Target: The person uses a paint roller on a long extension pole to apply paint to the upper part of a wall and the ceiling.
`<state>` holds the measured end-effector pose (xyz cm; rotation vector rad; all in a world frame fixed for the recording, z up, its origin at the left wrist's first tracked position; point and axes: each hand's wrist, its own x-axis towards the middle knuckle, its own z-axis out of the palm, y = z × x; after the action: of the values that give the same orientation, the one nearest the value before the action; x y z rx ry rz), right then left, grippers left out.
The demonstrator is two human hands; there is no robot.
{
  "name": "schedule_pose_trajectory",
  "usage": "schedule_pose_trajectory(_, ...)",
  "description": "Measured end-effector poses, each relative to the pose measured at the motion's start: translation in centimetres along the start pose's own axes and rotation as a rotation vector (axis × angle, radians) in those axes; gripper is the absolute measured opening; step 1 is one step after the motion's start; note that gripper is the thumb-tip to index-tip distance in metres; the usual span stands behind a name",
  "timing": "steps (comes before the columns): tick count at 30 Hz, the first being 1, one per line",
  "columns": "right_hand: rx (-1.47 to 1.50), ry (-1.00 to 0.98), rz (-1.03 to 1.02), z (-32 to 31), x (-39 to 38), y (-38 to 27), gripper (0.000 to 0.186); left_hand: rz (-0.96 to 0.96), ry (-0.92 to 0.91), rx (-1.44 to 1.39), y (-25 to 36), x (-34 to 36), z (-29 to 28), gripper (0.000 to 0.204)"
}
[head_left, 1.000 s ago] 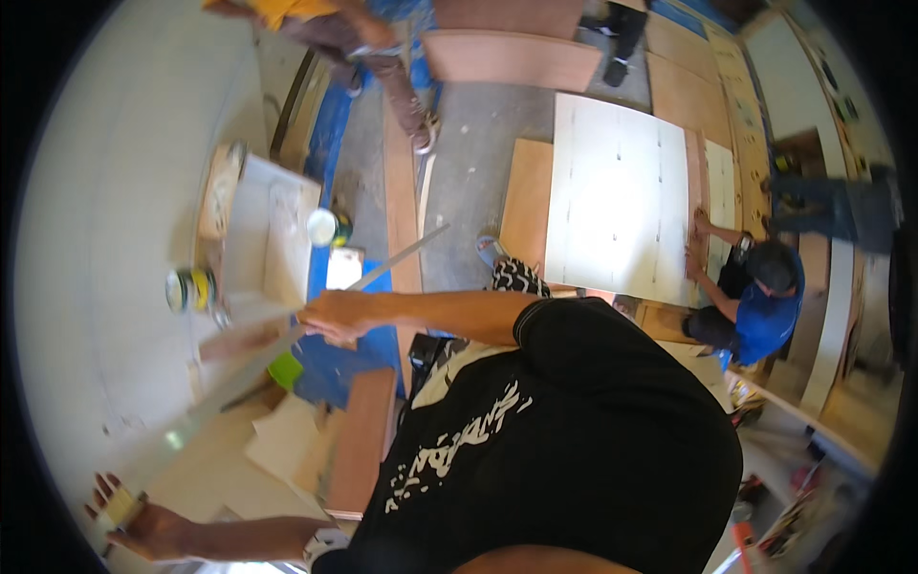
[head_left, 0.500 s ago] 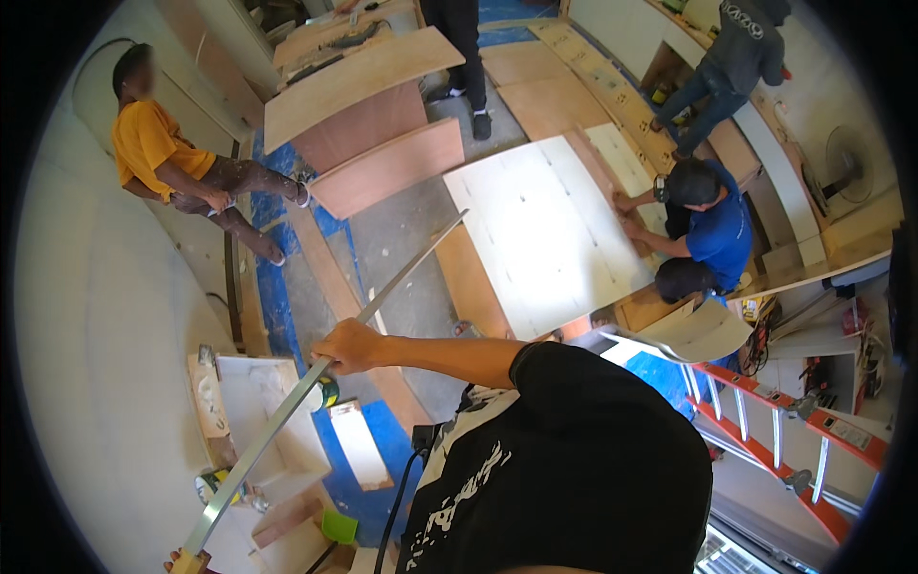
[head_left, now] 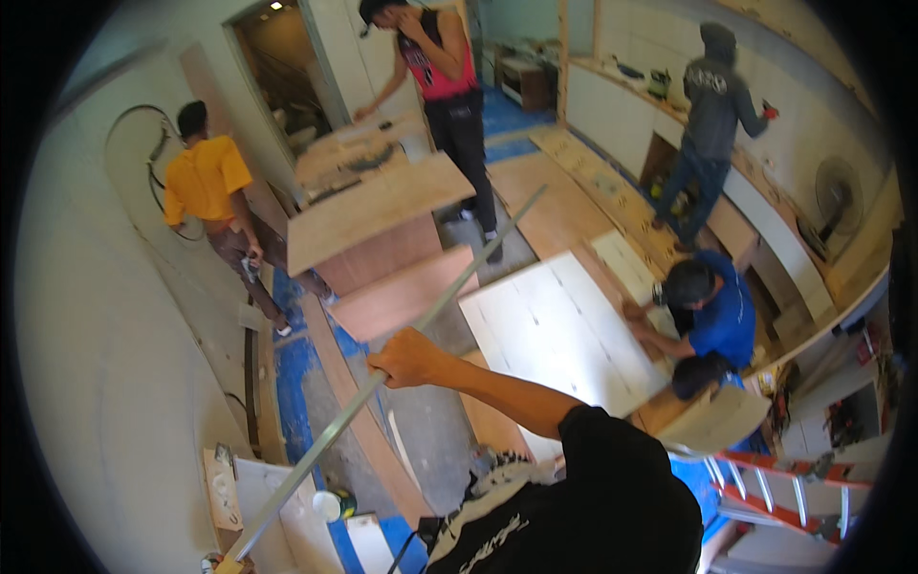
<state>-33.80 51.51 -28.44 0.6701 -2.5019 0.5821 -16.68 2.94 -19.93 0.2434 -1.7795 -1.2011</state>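
A long, straight silver metal bar [head_left: 330, 437] slants across the view from the lower left up to the far middle. My right hand [head_left: 407, 359] is closed round it near its middle, the arm reaching out from a black sleeve. At the bar's near end, at the lower edge, my left hand [head_left: 246, 566] shows only as a few fingers around it, beside a yellowish piece at the bar's end; the rest is cut off. The far end of the bar hangs over wooden sheets on the floor, past a white panel [head_left: 545, 330].
A wooden panel [head_left: 382, 210] lies on a bench at the back. A person in blue [head_left: 717, 311] crouches at the white panel's right side; other people stand left, behind and far right. An orange ladder [head_left: 779, 517] is at lower right, a tin [head_left: 333, 504] at lower left.
The view has tilted up, showing more of the back of the room. My right hand and the bar have swung right and away. The person in yellow has turned towards the wall.
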Motion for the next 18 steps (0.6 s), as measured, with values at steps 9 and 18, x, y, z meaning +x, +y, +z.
schedule_pose_trajectory(9, -0.255, -0.047, -0.086, -9.2, 5.9, 7.0, 0.02, -0.538, 0.0, -0.583, 0.4, -8.9, 8.5, 0.048)
schedule_pose_trajectory(18, -0.695, 0.517, -0.224, -19.0, 9.2, 4.1, 0.016, -0.876, 0.275, -0.765, 0.8, -15.6, 12.3, 0.038)
